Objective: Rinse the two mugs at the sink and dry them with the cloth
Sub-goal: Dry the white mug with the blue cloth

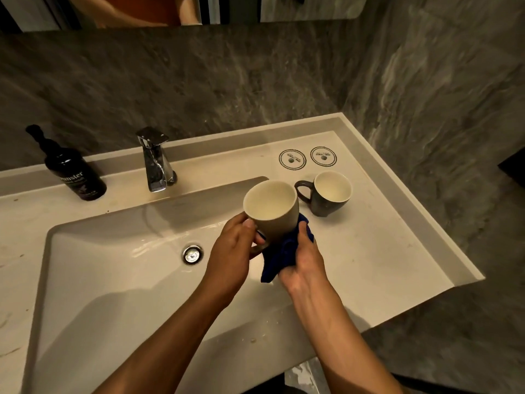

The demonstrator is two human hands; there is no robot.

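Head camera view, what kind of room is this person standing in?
Most likely a bathroom, perhaps in a hotel: a vanity sink with a chrome faucet, a mirror above, and a pump bottle beside the basin.

Cream mug (271, 207), dark mug (326, 196) — cream inside — blue cloth (279, 257), grey-veined marble wall (255, 81).

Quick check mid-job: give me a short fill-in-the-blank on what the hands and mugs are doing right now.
1. The right hand presses a ____ cloth against the beige ceramic mug.
2. The left hand holds that mug by its ____.
3. The dark mug with the cream inside stands on the ____, right of the white basin.

Missing words: blue; handle; countertop
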